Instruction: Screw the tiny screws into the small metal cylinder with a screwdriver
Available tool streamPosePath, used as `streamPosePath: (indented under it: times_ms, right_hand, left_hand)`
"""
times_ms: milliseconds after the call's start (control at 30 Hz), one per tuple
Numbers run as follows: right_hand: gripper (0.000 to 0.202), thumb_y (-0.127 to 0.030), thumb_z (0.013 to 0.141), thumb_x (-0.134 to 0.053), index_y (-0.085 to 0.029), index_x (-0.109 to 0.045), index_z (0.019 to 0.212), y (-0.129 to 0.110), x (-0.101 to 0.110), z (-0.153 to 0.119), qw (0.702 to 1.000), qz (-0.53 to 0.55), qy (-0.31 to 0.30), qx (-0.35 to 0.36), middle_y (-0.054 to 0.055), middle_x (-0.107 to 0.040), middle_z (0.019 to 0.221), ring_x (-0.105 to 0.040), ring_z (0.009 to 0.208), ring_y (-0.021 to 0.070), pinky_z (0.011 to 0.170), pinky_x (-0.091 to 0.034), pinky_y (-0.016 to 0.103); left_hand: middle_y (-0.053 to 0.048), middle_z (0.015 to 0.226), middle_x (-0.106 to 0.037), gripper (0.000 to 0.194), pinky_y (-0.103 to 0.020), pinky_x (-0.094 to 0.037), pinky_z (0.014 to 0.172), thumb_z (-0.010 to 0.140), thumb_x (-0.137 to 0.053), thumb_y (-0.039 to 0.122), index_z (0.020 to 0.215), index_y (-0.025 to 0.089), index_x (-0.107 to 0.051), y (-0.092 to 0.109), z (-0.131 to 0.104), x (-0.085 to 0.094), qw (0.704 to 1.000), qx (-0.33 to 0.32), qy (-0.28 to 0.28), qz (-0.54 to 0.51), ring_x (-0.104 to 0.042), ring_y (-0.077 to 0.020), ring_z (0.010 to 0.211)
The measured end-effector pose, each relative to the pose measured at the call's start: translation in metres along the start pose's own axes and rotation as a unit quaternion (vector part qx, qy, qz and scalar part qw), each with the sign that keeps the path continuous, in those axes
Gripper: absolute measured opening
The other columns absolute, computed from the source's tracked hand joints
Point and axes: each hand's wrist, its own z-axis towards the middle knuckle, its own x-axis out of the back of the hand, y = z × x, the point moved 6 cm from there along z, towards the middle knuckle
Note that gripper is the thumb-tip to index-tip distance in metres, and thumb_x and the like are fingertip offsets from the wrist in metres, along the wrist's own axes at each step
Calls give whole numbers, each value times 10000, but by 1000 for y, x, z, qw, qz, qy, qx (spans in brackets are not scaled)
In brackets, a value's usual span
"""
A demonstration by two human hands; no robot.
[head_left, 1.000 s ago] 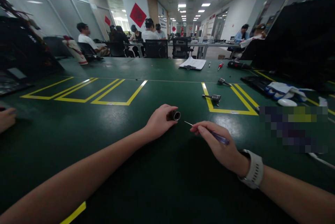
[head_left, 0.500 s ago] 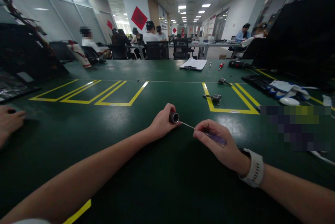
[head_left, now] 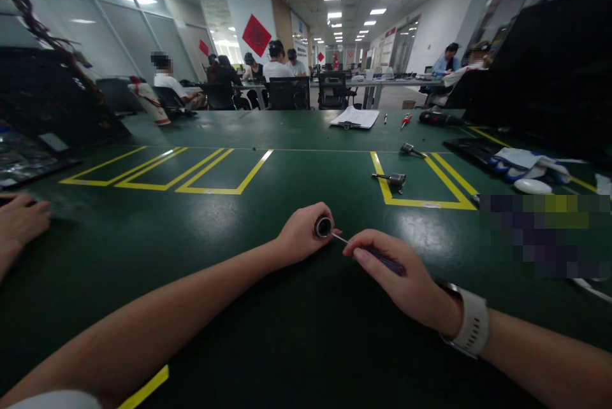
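Note:
My left hand (head_left: 306,234) is closed round a short, dark metal cylinder (head_left: 324,227), whose hollow round end faces me. In my right hand (head_left: 387,262) is a screwdriver with a purplish handle (head_left: 389,262) and a thin metal shaft (head_left: 339,238). The shaft points left, its tip close to the cylinder's side by my left fingers; whether it touches cannot be made out. Beyond my hands, a metal part with a thin shaft (head_left: 391,178) lies across a yellow tape line, and a similar metal part (head_left: 411,150) lies behind it.
Yellow tape outlines (head_left: 210,191) mark the green table (head_left: 229,307). At the back are a clipboard with paper (head_left: 354,118), a red screwdriver (head_left: 406,120) and a black power tool (head_left: 440,118). Gloves (head_left: 528,164) and a white mouse (head_left: 532,186) lie right. Another person's hand (head_left: 26,224) rests at left.
Both hands have come slightly lower and nearer to me. The cylinder's open end has turned more toward me, and the screwdriver has shifted left with my right hand.

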Motion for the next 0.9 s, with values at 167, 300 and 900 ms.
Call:
streamPosePath:
  times_ms: [167, 300, 900]
  right_hand:
    - [170, -294, 878, -487, -203, -631, 885, 5, -2, -1, 999, 17, 4, -47, 37, -657, 870, -597, 810, 171, 722, -463, 313]
    - [202, -333, 874, -492, -194, -638, 888, 9, -3, -3, 992, 76, 6, -97, 50, -657, 888, -597, 816, 182, 714, -473, 328]
    - [198, -332, 874, -517, -204, -665, 897, 21, -2, -4, 987, 145, 2, -73, 44, -663, 895, -592, 854, 184, 775, -464, 355]
  left_hand:
    - [25, 683, -549, 176, -231, -374, 556, 766, -629, 315, 744, 167, -536, 3, -1, -3, 999, -18, -2, 32, -506, -108, 613]
    - [27, 667, -524, 191, -229, -356, 553, 780, -622, 305, 714, 165, -511, 6, -1, 0, 998, -36, 16, 43, -480, -104, 604]
    - [33, 641, -483, 167, -223, -345, 538, 782, -581, 274, 691, 169, -489, 11, -2, -3, 998, -54, -32, 7, -451, -94, 578]
